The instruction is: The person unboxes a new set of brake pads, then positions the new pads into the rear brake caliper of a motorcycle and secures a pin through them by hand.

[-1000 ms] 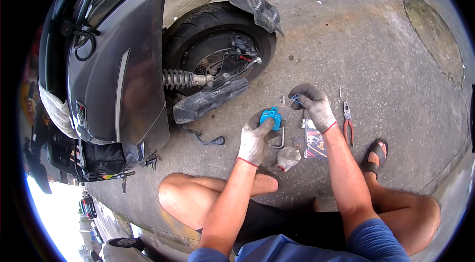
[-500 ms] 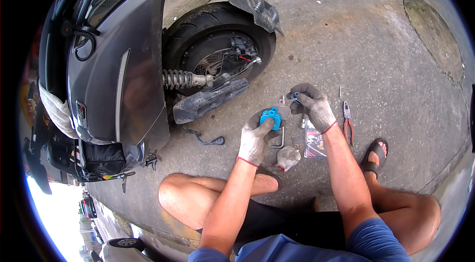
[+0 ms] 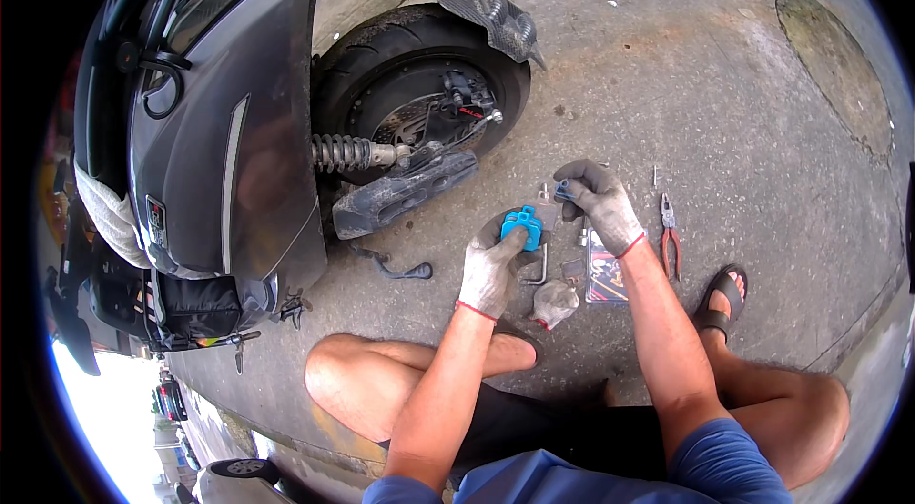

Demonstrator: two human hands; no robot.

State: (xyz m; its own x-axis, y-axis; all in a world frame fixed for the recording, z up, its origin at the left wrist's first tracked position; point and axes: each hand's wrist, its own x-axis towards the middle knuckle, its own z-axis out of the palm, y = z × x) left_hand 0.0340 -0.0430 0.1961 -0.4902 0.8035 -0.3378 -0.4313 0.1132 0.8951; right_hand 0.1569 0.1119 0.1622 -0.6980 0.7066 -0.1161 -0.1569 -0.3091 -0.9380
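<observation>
My left hand (image 3: 489, 268), in a grey-white work glove with a red cuff edge, is closed on bright blue brake pads (image 3: 521, 227), the thumb lying over their near side. To its right, my gloved right hand (image 3: 604, 202) pinches a small bluish metal clip (image 3: 563, 190) between thumb and fingers. The clip is apart from the pads, and its exact shape is partly hidden by the fingers. Just beyond the blue pads, a grey flat plate (image 3: 547, 215) shows on the ground. An L-shaped hex key (image 3: 544, 266) lies close to my left hand.
The motor scooter's rear wheel (image 3: 429, 75) with its brake disc lies ahead left, next to a dirty black cover (image 3: 405, 194). Red-handled pliers (image 3: 671, 237), a printed package (image 3: 606, 275), a crumpled glove (image 3: 555, 302) and a black lever (image 3: 405, 270) rest on the concrete.
My right hand has shifted slightly left, and the clip has turned a little in its fingers. My left hand and the blue brake pads are almost still.
</observation>
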